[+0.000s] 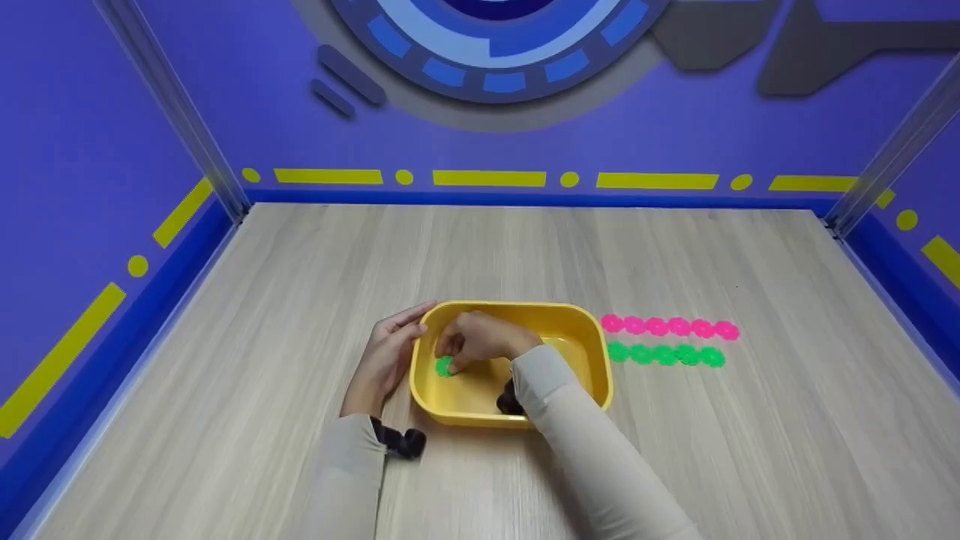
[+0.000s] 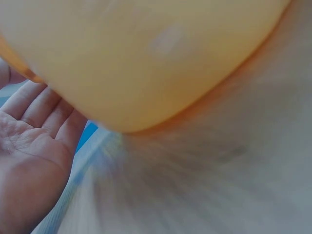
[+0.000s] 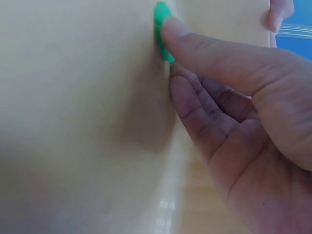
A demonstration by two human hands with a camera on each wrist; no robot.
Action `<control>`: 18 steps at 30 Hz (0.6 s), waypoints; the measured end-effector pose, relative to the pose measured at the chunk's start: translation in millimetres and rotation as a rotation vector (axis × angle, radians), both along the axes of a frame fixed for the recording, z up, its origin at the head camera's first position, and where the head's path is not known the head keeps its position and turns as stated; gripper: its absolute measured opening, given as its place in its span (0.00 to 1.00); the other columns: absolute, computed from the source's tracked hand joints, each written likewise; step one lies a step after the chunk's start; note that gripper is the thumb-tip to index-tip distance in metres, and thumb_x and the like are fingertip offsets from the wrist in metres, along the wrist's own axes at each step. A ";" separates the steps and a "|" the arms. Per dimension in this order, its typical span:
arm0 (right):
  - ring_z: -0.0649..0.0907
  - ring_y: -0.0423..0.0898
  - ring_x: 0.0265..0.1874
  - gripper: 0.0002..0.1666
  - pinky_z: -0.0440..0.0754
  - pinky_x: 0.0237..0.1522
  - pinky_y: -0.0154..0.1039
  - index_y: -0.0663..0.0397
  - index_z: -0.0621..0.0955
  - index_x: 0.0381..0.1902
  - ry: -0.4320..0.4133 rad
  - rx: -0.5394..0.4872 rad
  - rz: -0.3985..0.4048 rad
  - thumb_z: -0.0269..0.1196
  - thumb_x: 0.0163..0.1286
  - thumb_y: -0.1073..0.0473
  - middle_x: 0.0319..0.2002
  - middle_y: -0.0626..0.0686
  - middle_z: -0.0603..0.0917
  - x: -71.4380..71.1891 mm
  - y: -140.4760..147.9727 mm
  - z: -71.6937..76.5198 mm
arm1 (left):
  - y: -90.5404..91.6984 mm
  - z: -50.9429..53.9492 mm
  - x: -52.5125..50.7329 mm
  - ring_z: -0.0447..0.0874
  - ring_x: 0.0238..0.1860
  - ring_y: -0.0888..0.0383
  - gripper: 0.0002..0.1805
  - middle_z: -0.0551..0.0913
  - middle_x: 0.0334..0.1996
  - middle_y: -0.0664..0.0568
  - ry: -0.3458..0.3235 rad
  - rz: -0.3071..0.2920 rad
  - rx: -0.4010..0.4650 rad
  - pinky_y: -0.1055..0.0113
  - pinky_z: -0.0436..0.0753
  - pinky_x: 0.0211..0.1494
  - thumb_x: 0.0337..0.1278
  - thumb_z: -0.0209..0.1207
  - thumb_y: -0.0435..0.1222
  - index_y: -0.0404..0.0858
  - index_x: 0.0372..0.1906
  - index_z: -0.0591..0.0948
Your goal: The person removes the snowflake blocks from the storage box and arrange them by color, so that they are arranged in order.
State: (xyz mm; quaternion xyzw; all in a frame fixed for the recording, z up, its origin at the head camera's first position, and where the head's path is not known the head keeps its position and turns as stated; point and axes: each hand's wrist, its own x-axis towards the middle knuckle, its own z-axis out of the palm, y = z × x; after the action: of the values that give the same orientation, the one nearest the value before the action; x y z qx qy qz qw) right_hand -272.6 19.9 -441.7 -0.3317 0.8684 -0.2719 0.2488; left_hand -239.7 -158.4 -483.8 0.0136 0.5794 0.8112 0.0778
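Note:
A yellow plastic basin [image 1: 510,421] stands on the table in the head view. At its left end my left hand [image 1: 388,356] grips the rim, thumb on the edge and fingers along the outer wall; the left wrist view shows this hand [image 2: 36,146] against the basin's side. Inside the basin, near its left end, my right hand [image 1: 484,337] pinches a green flower-shaped piece [image 1: 444,366]. Up close in the right wrist view, the thumb lies on the green piece [image 3: 163,31], which is seen edge-on; the fingertips behind it are partly hidden.
Just right of the basin, a row of pink flower-shaped pieces [image 1: 679,326] lies behind a row of green ones [image 1: 667,355]. Both rows run side by side on the wooden table [image 1: 780,435]. Blue-purple panels [image 1: 225,135] wall the table at the back and sides.

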 end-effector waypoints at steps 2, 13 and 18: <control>0.77 0.38 0.32 0.14 0.81 0.43 0.34 0.57 0.86 0.41 0.008 0.007 0.004 0.71 0.55 0.64 0.37 0.51 0.87 0.6 -0.4 -0.2 | 0.0 0.3 0.3 0.71 0.64 0.54 0.25 0.72 0.64 0.39 0.003 0.001 0.001 0.69 0.76 0.62 0.58 0.50 0.24 0.27 0.64 0.71; 0.76 0.38 0.31 0.12 0.78 0.40 0.31 0.58 0.85 0.39 0.028 0.007 0.036 0.71 0.55 0.63 0.34 0.49 0.85 0.4 -0.1 -1.3 | -0.1 -1.4 -0.4 0.72 0.64 0.54 0.25 0.73 0.64 0.39 0.013 0.007 0.018 0.69 0.76 0.62 0.58 0.50 0.24 0.25 0.63 0.71; 0.75 0.39 0.30 0.12 0.75 0.37 0.29 0.55 0.84 0.38 0.016 0.014 0.019 0.72 0.54 0.62 0.30 0.45 0.81 0.5 0.8 -1.7 | 0.2 -1.7 -0.4 0.72 0.63 0.55 0.26 0.73 0.63 0.39 0.013 0.019 0.018 0.69 0.76 0.62 0.57 0.50 0.23 0.23 0.63 0.70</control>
State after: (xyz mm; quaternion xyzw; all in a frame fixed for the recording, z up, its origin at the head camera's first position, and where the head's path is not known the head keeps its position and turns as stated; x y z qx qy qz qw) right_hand -272.1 20.7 -443.4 -0.3405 0.8690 -0.2609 0.2468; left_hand -240.1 -158.3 -485.5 0.0141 0.5728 0.8169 0.0663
